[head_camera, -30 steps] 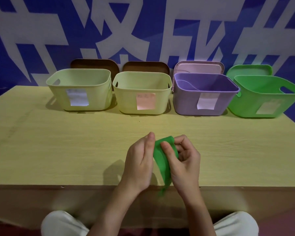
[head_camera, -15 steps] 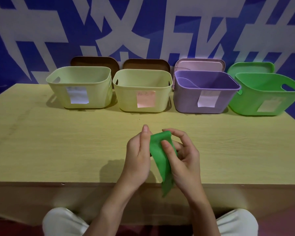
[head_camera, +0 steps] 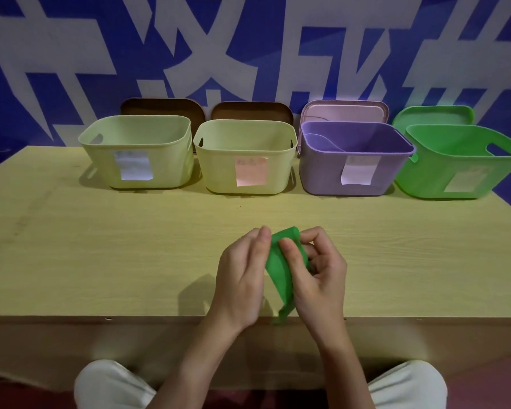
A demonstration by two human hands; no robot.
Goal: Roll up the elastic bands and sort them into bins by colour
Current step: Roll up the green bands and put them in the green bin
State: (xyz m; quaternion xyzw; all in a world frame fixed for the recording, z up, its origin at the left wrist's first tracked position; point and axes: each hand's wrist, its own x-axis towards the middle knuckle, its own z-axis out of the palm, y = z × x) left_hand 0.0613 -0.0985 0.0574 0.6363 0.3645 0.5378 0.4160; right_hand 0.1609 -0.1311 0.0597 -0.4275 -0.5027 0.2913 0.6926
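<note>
Change: the green band (head_camera: pixel 281 273) has a shorter loose tail than a second ago and more of it sits gathered at the top between the fingers; both hands stay over the table's near edge, near its middle.
Left hand (head_camera: pixel 242 278): held upright with its back to the camera, fingers pointing up and curled onto the band's left side, gripping it.
Right hand (head_camera: pixel 319 273): thumb pressed across the front of the band, the other fingers curled behind it, so it pinches the rolled part.
Green band: held between the two hands just above the table; its top is a rounded roll, and its free end hangs down past the near edge.
Knees: pale trousers (head_camera: pixel 109 385) show at the bottom, below the table's front.
Table (head_camera: pixel 101 246): light wood-grain top, with the bins standing in a row along its far edge.
Bins, left to right: pale yellow bin (head_camera: pixel 136 154) with a white label, a second pale yellow bin (head_camera: pixel 245 157) with a pink label, purple bin (head_camera: pixel 354 160) with a white label, green bin (head_camera: pixel 460 163) at the far right corner.
Lids: two brown lids (head_camera: pixel 163 106), a pink one (head_camera: pixel 344 110) and a green one (head_camera: pixel 432 115) stand upright behind their bins.
Wall (head_camera: pixel 71 39): blue with large white characters.
</note>
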